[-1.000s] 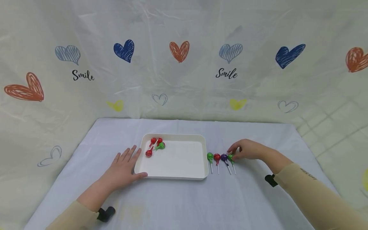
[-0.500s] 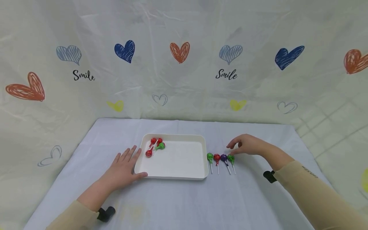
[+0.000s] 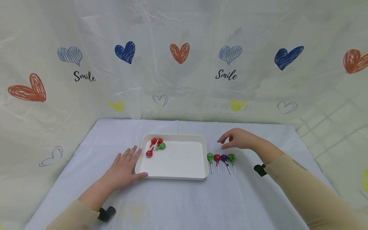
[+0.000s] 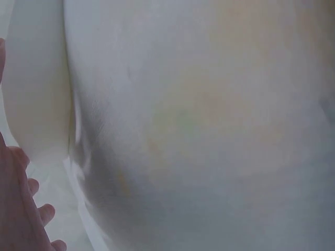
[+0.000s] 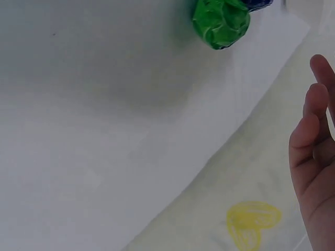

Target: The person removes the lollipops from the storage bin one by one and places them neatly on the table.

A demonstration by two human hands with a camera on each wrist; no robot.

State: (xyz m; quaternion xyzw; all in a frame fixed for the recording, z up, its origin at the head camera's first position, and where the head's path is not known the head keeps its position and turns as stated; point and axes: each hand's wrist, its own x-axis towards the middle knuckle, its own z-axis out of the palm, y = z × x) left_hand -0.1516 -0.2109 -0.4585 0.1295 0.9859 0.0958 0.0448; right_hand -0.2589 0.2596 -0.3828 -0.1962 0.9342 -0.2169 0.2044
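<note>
My left hand is spread with straight fingers against the left side of the white tray, thumb at its near left corner. Inside the tray's far left part lie three red lollipops and one green lollipop. Just right of the tray a row of lollipops lies with sticks toward me: green, red, purple and green. Above and beyond this row hovers my right hand, fingers loosely bent, holding nothing. In the right wrist view its fingers are apart from the green lollipop.
A white cloth covers the table. Behind it hangs a pale curtain printed with hearts and "Smile". Black wrist cameras sit at both sleeves.
My right hand has lifted off the rightmost green lollipop and moved up and left, away from it. The left hand and the tray have stayed in place.
</note>
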